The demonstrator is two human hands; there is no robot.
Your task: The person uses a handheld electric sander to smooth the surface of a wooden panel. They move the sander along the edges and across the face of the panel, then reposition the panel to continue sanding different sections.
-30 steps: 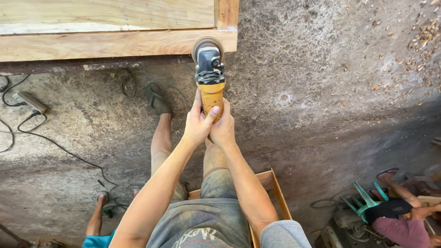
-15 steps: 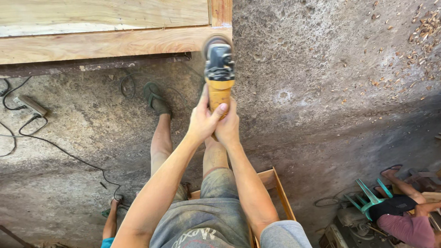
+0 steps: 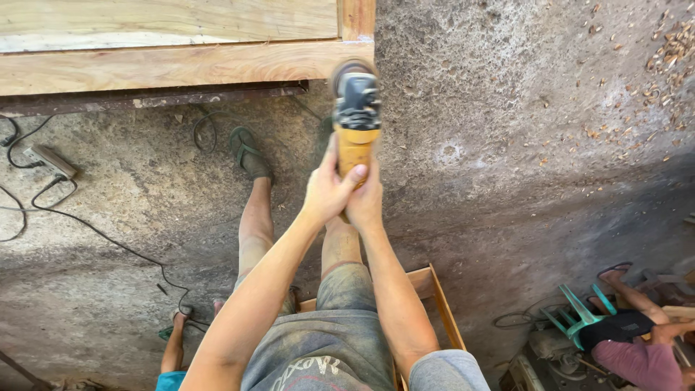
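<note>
We count one angle grinder (image 3: 355,116), yellow in the body and black at the head, and two hands on it. Our left hand (image 3: 327,190) wraps the yellow body from the left, the thumb lying across its top; our right hand (image 3: 365,199) clasps the same body from the right, just beside the left and touching it. Both are clenched around the tool. The grinder points away from us, its blurred disc at the lower right corner of the wooden frame (image 3: 181,65), where one horizontal rail meets one short upright piece. Whether the disc touches the wood we cannot tell.

On the dusty concrete floor (image 3: 521,145) we see one sandalled foot (image 3: 250,153) of ours, one power strip (image 3: 49,161) with a black cable (image 3: 108,239) running from it, one wooden seat (image 3: 434,304) beneath us, and one green plastic chair (image 3: 579,315) at lower right. Two other people show in part: one seated at the right edge in a dark red shirt (image 3: 637,358), one at lower left, of whom only a leg and a foot (image 3: 174,340) appear.

Against the picture from a second ago, the grinder has travelled to the right along the rail, from short of the upright piece to just under it. The hands kept the same two-handed hold.

Both arms are stretched nearly straight forward, elbows slightly bent, forearms converging on the tool.
</note>
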